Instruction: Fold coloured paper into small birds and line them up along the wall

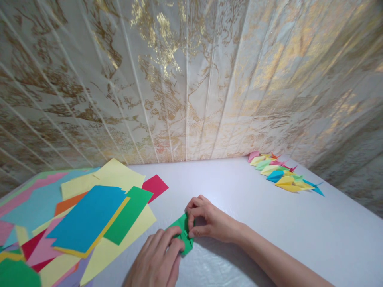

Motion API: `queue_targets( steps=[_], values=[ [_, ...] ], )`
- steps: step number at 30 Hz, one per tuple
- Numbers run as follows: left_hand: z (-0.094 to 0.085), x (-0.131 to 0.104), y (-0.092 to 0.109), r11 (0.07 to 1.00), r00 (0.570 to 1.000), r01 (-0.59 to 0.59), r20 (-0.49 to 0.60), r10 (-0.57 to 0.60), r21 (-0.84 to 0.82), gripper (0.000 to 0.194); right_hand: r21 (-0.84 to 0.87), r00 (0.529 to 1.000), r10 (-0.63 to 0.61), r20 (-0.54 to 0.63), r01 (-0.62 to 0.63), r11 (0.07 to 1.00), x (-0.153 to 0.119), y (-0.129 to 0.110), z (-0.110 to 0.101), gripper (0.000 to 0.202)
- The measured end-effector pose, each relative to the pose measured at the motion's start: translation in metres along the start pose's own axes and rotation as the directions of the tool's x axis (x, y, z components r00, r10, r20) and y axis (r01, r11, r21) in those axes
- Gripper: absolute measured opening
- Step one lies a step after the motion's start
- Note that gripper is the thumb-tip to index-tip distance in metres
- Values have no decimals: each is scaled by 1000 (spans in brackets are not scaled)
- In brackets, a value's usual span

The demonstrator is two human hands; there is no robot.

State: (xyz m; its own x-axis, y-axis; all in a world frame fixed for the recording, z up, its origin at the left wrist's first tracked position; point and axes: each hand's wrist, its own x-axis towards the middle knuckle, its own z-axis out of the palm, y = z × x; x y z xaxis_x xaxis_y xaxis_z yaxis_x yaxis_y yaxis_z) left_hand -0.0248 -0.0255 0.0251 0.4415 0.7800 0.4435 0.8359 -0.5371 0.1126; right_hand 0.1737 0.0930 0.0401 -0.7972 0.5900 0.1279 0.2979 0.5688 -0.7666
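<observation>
At the bottom middle of the frame, the left hand [158, 255] rests bent fingers on the green paper [188, 248], while the right hand [211, 219] has thumb and finger almost together at its right edge, maybe pinching it, though that spot is too small to be sure. For a neat fold, keep the paper still, match the edges and press hard. Farther off, a paper pile [92, 215] lies left and little folded papers [287, 183] sit right.

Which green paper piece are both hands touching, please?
The folded green paper with left hand and right hand on it; other green paper pieces lie untouched.
</observation>
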Motion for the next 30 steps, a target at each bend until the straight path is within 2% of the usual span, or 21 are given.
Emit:
queue_targets(
  steps=[3,8,12,18,23,28,30],
  values=[
    [1,-3,-1,999,998,32,55,-31,-27,24,29,999,-30,17,29,999,0,3,-5,13],
    [2,-5,-3,999,998,30,60,-29,-15,27,43,994,-83,68,80,996,-2,5,-11,9],
    [2,-5,-4,999,1000,-23,5,23,44,37,-4,994,-75,77,76,997,-2,3,-11,7],
    [-2,-1,-4,978,981,-157,-96,171,136,46,-81,996,-79,47,82,993,-5,-2,-6,11],
    [-8,4,-1,975,977,-170,-102,185,142,43,-151,993,-112,39,117,982,-8,-3,-3,21],
    [-9,7,-2,984,981,-148,-109,159,103,37,-228,965,-252,66,261,938,-10,2,6,4],
    [-6,6,-3,991,986,-119,-109,124,54,29,-305,956,-288,52,290,907,-10,2,12,5]
  ],
)
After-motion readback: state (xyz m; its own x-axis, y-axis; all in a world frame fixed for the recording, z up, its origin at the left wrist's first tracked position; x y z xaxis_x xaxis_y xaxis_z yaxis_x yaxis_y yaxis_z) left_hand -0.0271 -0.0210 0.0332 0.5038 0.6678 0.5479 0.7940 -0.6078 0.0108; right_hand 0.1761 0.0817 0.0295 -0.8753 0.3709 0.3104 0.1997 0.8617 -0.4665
